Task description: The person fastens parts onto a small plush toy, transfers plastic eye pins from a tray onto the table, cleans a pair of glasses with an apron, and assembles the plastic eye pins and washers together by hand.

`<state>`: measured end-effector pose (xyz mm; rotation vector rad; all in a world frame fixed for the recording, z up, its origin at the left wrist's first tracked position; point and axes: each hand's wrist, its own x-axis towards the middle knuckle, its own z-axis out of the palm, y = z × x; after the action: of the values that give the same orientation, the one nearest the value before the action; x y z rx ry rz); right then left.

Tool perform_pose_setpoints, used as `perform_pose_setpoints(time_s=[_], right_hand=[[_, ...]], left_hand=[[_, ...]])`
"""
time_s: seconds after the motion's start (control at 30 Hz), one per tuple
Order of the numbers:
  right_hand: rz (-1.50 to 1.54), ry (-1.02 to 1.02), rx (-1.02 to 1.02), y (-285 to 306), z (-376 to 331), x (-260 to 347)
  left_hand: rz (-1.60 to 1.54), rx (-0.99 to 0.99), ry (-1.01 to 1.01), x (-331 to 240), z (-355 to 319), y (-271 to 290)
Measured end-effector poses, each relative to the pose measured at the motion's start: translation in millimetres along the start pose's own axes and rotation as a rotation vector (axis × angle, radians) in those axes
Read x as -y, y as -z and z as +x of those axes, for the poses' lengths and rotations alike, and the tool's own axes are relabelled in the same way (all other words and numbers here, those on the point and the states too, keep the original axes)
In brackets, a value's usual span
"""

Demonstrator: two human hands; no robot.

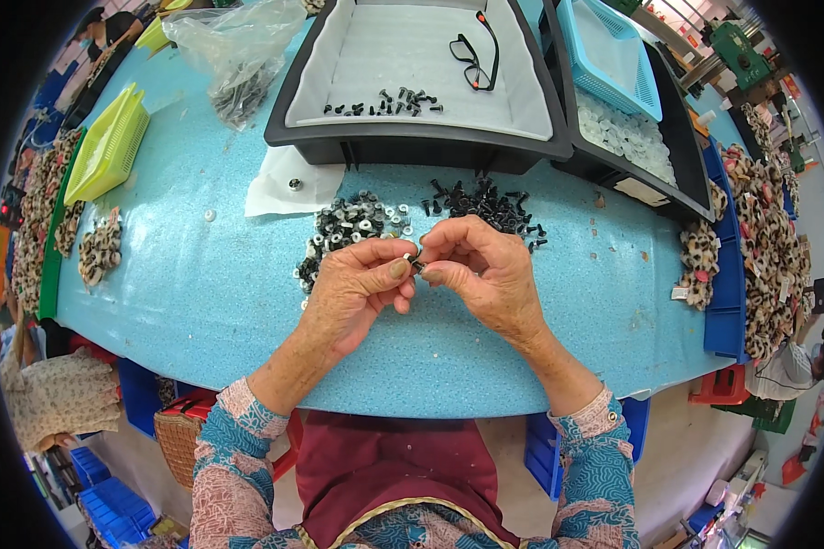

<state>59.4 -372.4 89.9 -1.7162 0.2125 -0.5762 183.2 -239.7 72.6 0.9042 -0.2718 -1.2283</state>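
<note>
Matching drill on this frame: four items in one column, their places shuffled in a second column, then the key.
Things
1. black-framed eyeglasses
2. clear plastic bag of dark parts
3. light blue perforated plastic basket
4. small black part

Places
A. pinched between the fingertips of the left hand and the right hand
B. on the blue table, far left
C. inside the black tray with the white liner
D. resting on the black bin of translucent white pieces

Pairs: 1-C, 2-B, 3-D, 4-A

A small assembly workshop: blue worktable, parts trays, heaps of black screws.
</note>
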Motion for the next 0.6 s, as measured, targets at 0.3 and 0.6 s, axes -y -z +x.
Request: perform_pose_setpoints(time_s=[0.3, 0.6], right_hand=[[-0.302, 0.324, 0.006, -4.9, 4.8, -7.1], [0.113, -0.058, 0.038, 8.3, 5.0, -10.7]], left_hand=[[0.019, -0.003, -0.011, 3.4, 1.8, -0.4], [0.062, 0.058, -0.039, -8.2, 2.3, 1.2]])
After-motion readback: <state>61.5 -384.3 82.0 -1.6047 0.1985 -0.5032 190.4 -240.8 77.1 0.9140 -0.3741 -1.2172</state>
